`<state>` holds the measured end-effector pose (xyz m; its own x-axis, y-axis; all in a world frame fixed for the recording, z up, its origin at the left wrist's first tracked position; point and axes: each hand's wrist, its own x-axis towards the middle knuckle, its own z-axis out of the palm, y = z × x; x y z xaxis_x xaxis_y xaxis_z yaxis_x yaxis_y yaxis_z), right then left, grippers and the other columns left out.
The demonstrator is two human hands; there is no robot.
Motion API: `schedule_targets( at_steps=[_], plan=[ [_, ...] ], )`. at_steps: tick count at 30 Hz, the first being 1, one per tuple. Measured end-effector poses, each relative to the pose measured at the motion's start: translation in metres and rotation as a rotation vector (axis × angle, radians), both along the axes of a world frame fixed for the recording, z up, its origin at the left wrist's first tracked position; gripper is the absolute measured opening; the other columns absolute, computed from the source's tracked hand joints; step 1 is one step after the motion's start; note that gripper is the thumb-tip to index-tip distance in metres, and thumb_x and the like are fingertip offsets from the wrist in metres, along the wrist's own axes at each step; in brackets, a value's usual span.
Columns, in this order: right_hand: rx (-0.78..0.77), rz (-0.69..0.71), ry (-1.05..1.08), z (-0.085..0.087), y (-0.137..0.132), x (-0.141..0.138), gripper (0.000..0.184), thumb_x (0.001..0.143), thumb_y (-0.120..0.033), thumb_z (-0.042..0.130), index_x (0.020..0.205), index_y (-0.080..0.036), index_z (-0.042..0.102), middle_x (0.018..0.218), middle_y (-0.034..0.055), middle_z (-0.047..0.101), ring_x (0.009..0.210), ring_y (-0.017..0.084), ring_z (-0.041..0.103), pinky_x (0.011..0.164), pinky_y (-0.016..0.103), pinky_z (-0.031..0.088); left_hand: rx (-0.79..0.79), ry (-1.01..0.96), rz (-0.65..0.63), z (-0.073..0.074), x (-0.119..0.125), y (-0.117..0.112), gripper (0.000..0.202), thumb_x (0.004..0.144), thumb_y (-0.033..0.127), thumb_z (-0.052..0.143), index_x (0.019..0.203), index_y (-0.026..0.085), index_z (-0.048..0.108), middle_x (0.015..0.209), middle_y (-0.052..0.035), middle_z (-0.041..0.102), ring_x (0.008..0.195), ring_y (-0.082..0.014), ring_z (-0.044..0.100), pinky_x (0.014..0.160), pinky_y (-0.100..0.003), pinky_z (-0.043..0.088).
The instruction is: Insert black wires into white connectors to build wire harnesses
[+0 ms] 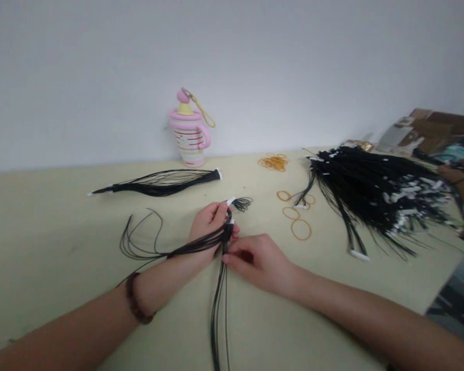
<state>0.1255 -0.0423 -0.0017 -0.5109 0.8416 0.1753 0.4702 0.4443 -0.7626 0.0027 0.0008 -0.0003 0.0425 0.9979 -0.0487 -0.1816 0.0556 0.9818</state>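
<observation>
My left hand (pixel 209 224) is closed around the end of a black wire harness (pixel 195 246), near its white connector (pixel 231 201). Some of its loose wires drape left across my forearm, and others hang down toward the table's near side. The thumb and fingers of my right hand (pixel 251 257) pinch the black wires just below the bundled part. Short thin wire ends stick out to the right of the white connector. My left fingertips are partly hidden behind the bundle.
Another black wire harness (pixel 158 184) lies at the back left, near a pink-lidded cup (pixel 189 136). Rubber bands (pixel 274 162) sit in a pile, with several loose rings (pixel 301 230) nearer. A large heap of harnesses (pixel 371 180) is at right, beside another person's hand (pixel 458 172) and cardboard boxes (pixel 429 129).
</observation>
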Motion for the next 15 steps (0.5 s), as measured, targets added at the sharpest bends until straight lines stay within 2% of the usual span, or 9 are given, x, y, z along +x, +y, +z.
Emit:
schedule_targets(
  at_steps=[3,9,12,15],
  plan=[
    [-0.042,-0.054,0.017,-0.006,0.002,0.0,0.022,0.079,-0.023,0.048,0.059,-0.015,0.052,0.054,-0.0046,0.042,0.048,0.005,0.036,0.045,0.018,0.026,-0.028,-0.051,-0.014,-0.001,0.0,0.002,0.025,0.071,0.04,0.055,0.075,0.016,0.049,0.046,0.0026,0.054,0.037,-0.0097,0.049,0.036,-0.018,0.038],
    [-0.298,-0.042,0.182,-0.006,0.01,0.008,0.023,0.08,-0.027,0.047,0.062,-0.014,0.053,0.049,-0.0042,0.045,0.044,0.006,0.039,0.043,0.017,0.031,0.009,-0.189,-0.083,-0.006,-0.003,0.008,0.021,0.071,0.034,0.056,0.072,0.016,0.048,0.048,0.0041,0.05,0.039,-0.0088,0.048,0.038,-0.019,0.038],
    [-0.293,-0.023,0.19,-0.004,0.012,0.011,0.022,0.08,-0.025,0.048,0.062,-0.014,0.053,0.05,-0.0039,0.046,0.045,0.006,0.04,0.045,0.017,0.032,-0.007,-0.179,-0.117,-0.006,-0.003,0.007,0.021,0.074,0.035,0.054,0.073,0.016,0.048,0.05,0.0032,0.052,0.041,-0.0096,0.05,0.038,-0.02,0.039],
    [-0.307,-0.008,0.195,-0.004,0.012,0.011,0.021,0.079,-0.024,0.048,0.062,-0.013,0.054,0.051,-0.0035,0.048,0.046,0.006,0.041,0.046,0.017,0.033,-0.032,-0.14,-0.094,-0.005,-0.003,0.006,0.02,0.075,0.035,0.053,0.073,0.016,0.047,0.05,0.0031,0.053,0.042,-0.0103,0.051,0.039,-0.021,0.04]
  ],
)
